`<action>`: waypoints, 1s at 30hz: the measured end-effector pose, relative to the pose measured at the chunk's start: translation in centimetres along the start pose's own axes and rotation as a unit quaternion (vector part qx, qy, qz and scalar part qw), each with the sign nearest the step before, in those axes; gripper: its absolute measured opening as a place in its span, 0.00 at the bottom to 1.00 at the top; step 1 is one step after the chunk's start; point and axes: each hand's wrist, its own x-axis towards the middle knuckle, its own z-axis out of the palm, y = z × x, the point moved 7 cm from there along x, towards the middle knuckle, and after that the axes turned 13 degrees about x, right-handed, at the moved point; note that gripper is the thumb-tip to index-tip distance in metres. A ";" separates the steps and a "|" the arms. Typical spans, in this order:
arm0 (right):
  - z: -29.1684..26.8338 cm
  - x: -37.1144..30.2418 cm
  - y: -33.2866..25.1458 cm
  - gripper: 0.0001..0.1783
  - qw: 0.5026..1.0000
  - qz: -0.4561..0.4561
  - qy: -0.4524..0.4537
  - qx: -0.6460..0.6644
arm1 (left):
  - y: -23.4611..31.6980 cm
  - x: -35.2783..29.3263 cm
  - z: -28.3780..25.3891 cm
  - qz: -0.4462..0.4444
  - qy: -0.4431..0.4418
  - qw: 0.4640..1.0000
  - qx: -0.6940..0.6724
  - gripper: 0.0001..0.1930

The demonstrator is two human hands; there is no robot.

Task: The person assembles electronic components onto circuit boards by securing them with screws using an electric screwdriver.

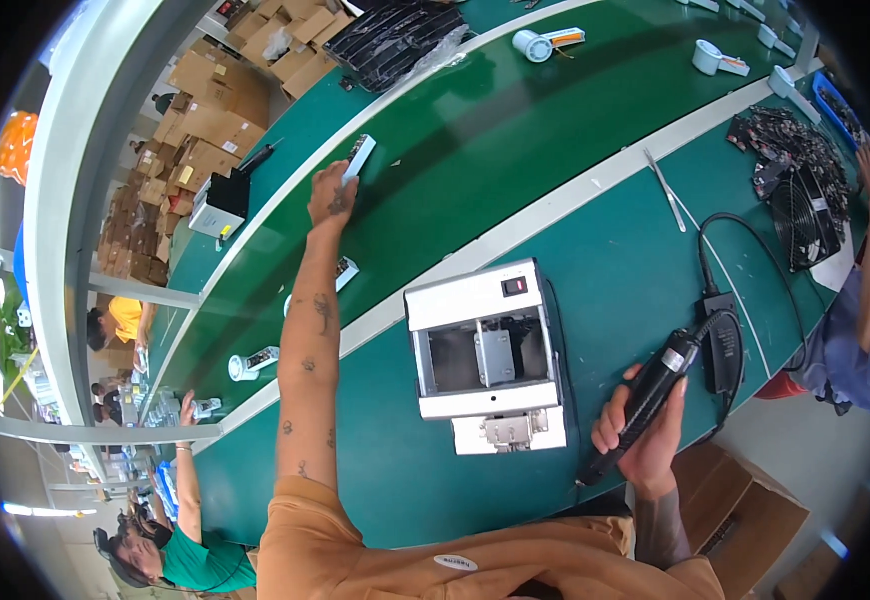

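My left arm stretches across the green conveyor belt point(435, 190). At its end my left hand point(330, 196) has its fingers closed on the lower end of a pale housing point(360, 157) with a long handle; the rest of that housing is hidden by the hand. My right hand point(645, 425) is wrapped round a black electric screwdriver point(658, 385), whose tip points down and left over the green table point(375, 430). Between my arms stands a white screw feeder point(485, 400) with an open window in front. A black power adapter point(723, 345) lies beside the screwdriver, its cable looping near it.
Further pale housings point(245, 366) are spaced along the belt. Tweezers point(666, 190) lie on the table, with a heap of dark parts point(790, 150) and a black fan point(805, 225) at right. Co-workers sit on both sides. Cardboard boxes point(217, 90) are stacked beyond the belt.
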 end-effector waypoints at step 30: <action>19.6 -4.6 3.4 0.51 0.829 -0.257 -0.334 -0.367 | 19.5 -37.8 -27.1 0.311 -0.011 0.929 -0.201 0.18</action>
